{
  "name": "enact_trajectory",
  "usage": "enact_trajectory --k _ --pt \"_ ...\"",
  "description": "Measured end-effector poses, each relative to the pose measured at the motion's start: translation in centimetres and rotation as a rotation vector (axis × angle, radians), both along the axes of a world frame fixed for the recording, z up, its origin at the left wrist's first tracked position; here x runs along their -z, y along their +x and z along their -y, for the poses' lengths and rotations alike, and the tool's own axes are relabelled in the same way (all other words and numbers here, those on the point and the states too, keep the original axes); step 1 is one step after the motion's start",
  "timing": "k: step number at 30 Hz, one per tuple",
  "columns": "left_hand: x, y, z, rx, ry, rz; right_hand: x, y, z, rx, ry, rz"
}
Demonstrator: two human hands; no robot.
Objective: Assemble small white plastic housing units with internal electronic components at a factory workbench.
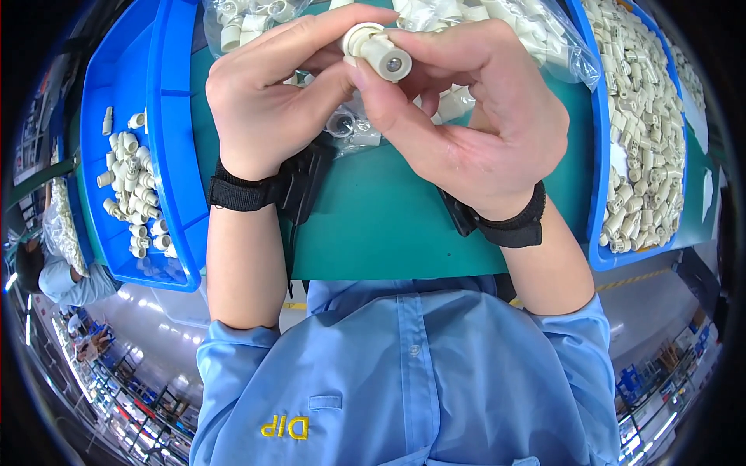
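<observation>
Both hands meet over the far part of the green table, gripping one cream-white plastic lamp-holder-like fitting (378, 53). It is round, with a wider collar at the left and a narrower end with a metal centre pointing toward me. My left hand (272, 93) pinches the collar side between thumb and fingers. My right hand (486, 116) holds the narrower end, its thumb tip pressed against the front. Black straps circle both wrists. Behind and below the hands lie clear plastic bags (536, 39) of similar white parts, partly hidden.
A blue bin (175, 116) at the left holds a small heap of white fittings (132, 182). At the right, another blue bin (598, 210) is filled with many small cream pieces (641, 140). The green table (373, 225) lies between. Another person's sleeve (74, 283) shows at far left.
</observation>
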State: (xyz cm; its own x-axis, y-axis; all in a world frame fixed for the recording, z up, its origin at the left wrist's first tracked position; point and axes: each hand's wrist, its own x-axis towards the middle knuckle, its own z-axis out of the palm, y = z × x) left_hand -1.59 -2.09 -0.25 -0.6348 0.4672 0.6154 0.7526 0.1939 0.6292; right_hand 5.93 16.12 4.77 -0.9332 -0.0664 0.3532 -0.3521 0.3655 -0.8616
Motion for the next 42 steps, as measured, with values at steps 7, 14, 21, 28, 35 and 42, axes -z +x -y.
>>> enact_trajectory --k 7,14,21,28,35,42 --pt "0.2 0.2 0.0 0.01 0.001 0.024 2.9 0.2 1.1 0.227 0.036 -0.401" --pt "0.3 -0.3 -0.1 0.021 -0.024 -0.178 2.7 0.6 1.2 0.276 -0.022 -0.367" --pt "1.0 -0.1 0.3 0.077 0.158 0.15 2.8 0.0 0.1 0.065 -0.303 -0.362" --pt "0.7 0.0 0.7 0.159 0.167 0.237 4.7 -0.1 -0.1 -0.008 -0.438 -0.219" --pt "0.7 0.1 0.3 0.165 0.155 0.26 5.5 -2.4 -0.9 -0.133 -0.403 -0.275" --pt "-0.5 0.5 -0.5 0.134 0.057 0.225 6.8 -5.3 -0.5 -0.491 -0.312 -0.89"
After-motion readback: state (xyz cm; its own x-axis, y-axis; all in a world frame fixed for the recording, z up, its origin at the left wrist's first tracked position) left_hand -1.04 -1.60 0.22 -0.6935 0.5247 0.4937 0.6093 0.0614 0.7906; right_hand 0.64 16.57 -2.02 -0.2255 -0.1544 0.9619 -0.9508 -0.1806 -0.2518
